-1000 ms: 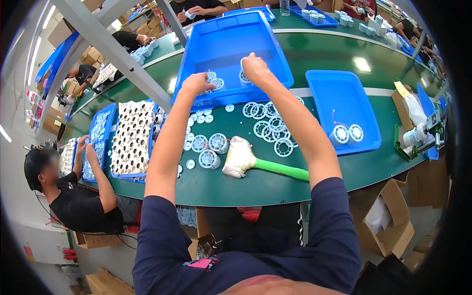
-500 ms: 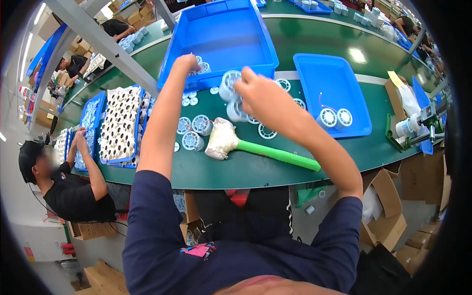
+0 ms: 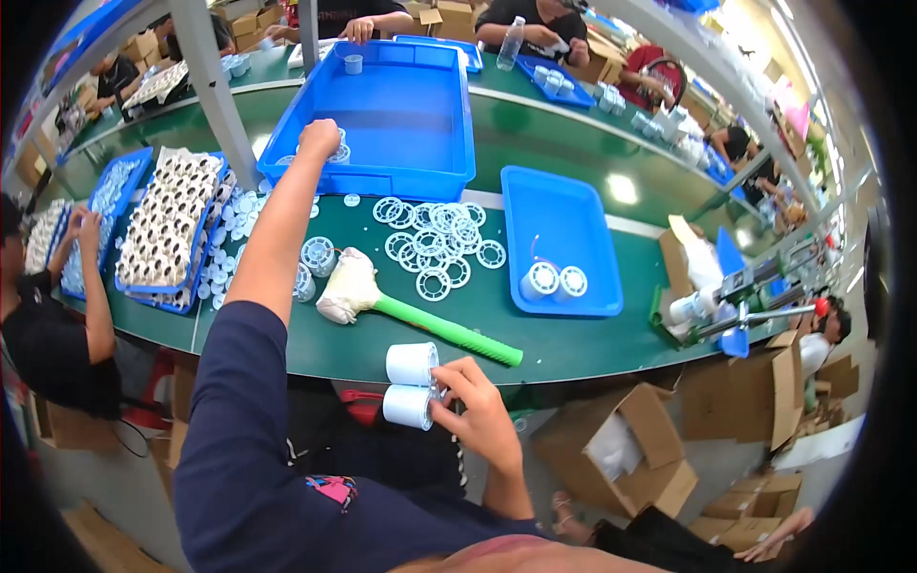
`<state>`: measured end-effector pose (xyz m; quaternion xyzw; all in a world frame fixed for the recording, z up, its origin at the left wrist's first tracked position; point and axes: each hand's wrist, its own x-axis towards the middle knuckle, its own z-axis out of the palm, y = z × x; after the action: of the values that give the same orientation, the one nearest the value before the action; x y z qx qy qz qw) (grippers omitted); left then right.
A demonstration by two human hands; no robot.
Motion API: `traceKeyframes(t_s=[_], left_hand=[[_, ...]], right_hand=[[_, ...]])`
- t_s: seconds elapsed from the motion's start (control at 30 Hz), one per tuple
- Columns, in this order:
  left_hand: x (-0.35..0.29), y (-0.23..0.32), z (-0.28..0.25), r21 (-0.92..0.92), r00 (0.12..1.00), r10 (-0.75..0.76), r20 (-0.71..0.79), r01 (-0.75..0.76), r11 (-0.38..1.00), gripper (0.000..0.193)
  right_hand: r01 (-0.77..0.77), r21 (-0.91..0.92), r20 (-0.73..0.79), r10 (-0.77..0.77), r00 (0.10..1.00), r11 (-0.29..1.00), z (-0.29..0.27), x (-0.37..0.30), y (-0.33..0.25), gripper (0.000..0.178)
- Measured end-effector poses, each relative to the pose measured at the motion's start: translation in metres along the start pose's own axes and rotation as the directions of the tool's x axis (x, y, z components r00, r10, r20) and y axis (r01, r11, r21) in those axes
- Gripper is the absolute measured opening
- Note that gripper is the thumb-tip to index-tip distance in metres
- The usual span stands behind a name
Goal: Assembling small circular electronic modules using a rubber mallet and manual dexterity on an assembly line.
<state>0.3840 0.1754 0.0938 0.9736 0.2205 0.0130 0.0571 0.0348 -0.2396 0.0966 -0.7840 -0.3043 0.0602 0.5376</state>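
My right hand [image 3: 478, 411] is closed on two pale-blue plastic cylinders [image 3: 409, 363], held side by side just off the bench's near edge, before my body. My left arm stretches forward to the near left part of a large blue bin [image 3: 363, 181]. There my left hand [image 3: 320, 139] is curled beside several white, wheel-ended cylinders [image 3: 342, 151] inside the bin; its fingertips are hidden. Between my arms lies a mallet [image 3: 430, 329] with a green handle and a wrapped, cream-coloured head. More cylinders [image 3: 317, 254] stand left of its head, partly behind my left arm.
White slotted rings [image 3: 444, 234] lie piled mid-bench. A shallow blue tray [image 3: 564, 201] holds two cylinders. Stacked egg-carton trays [image 3: 172, 215] and scattered small discs [image 3: 222, 253] are at left. A clamp fixture [image 3: 735, 296] stands right. Another person's hand [image 3: 359, 30] is at the bin's far rim.
My right hand has come back from beside the bin toward my body, carrying the cylinders and uncovering the ring pile. The view has turned rightward. My left hand stays at the bin.
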Motion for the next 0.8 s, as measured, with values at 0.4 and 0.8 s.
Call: traceKeyframes(t_s=[0.4,0.8], left_hand=[[0.013,-0.010,0.011,-0.095,0.933,0.281,-0.225,-0.308,0.947,0.028],[-0.105,-0.069,-0.117,-0.149,0.748,0.474,-0.464,-0.594,0.791,0.043]], right_hand=[[-0.025,-0.176,-0.154,-0.002,0.988,0.984,-0.024,0.010,-0.003,0.042],[0.425,-0.601,0.134,-0.440,0.888,0.676,0.004,0.224,-0.006,0.032]])
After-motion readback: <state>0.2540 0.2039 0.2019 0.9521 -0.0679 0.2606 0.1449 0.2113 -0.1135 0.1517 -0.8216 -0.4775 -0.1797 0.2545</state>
